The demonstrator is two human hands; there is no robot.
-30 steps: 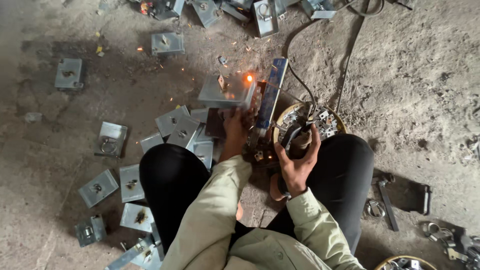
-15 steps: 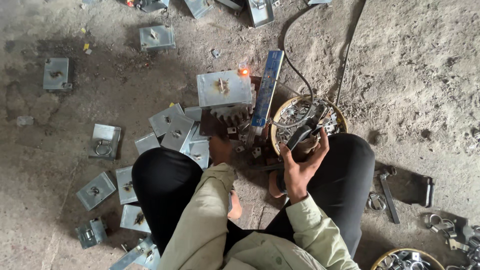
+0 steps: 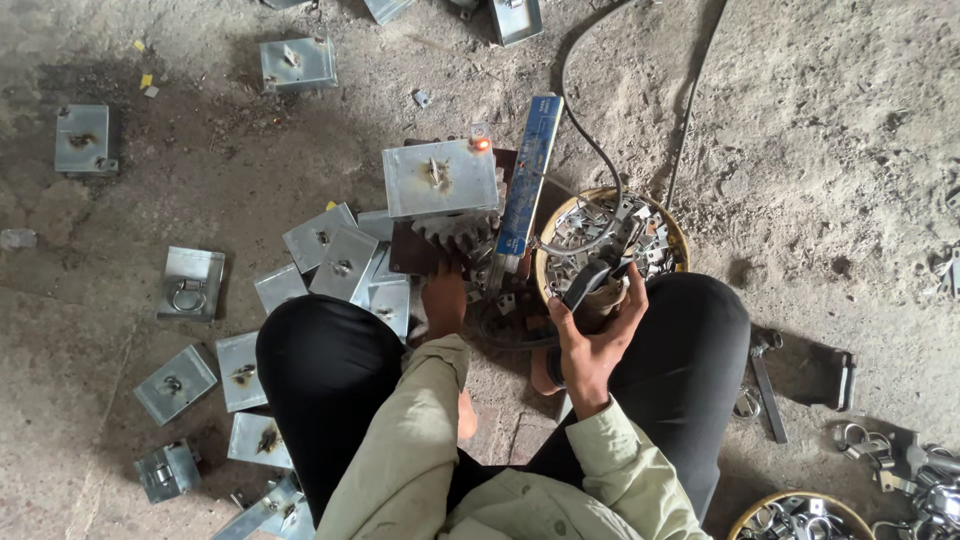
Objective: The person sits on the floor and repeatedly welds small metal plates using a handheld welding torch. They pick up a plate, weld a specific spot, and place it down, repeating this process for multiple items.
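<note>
I squat over a square grey metal plate with an orange glowing spot at its far right corner. It lies on a toothed gear. My left hand reaches to the gear's near edge; its fingers are hidden, so I cannot tell the grip. My right hand is shut on a black welding holder, held over a round bowl of small metal pieces, to the right of the plate. A blue flat bar stands between plate and bowl.
Several similar grey plates lie scattered on the dusty ground to the left and at the top. A black cable runs from the holder up and away. At the right lie a hammer, loose rings, and another bowl.
The sparks have stopped; only a small glow remains at the plate's corner. The plate has turned flat, face up. My right hand with the holder has drawn back over the bowl.
</note>
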